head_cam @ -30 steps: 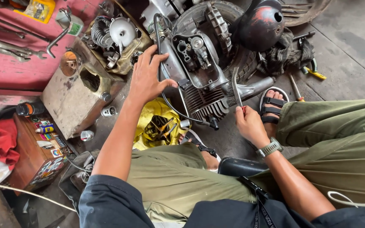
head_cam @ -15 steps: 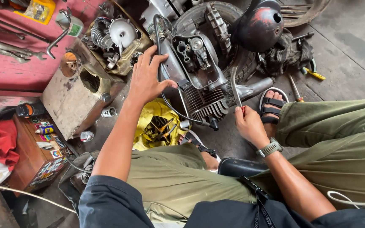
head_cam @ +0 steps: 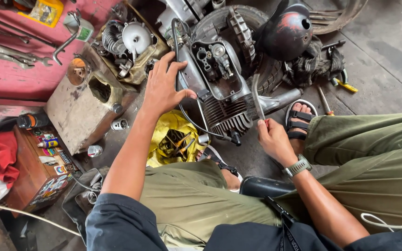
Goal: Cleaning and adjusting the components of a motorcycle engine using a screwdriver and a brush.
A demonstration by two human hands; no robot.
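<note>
Nothing moved since earlier frames. Left hand (head_cam: 164, 90) laid flat, fingers spread, on engine (head_cam: 219, 93); metal lever (head_cam: 256, 97) clenched in right hand (head_cam: 275, 142), work held steady.

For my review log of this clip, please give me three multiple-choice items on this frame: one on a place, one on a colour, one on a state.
1. Where does the left hand rest?
A. On the engine block's left side
B. On the red cloth
C. On the wooden box

2. What colour is the bag lying below the engine?
A. Blue
B. Yellow
C. White

3. What is the state of the right hand?
A. Open and flat on the floor
B. Closed around a slim metal tool
C. Resting on the knee

Answers:
1. A, the spread fingers lie against the engine casing.
2. B, the crumpled bag holding small tools is yellow.
3. B, the fingers grip the lower end of the metal tool, which points up beside the cooling fins.
</note>
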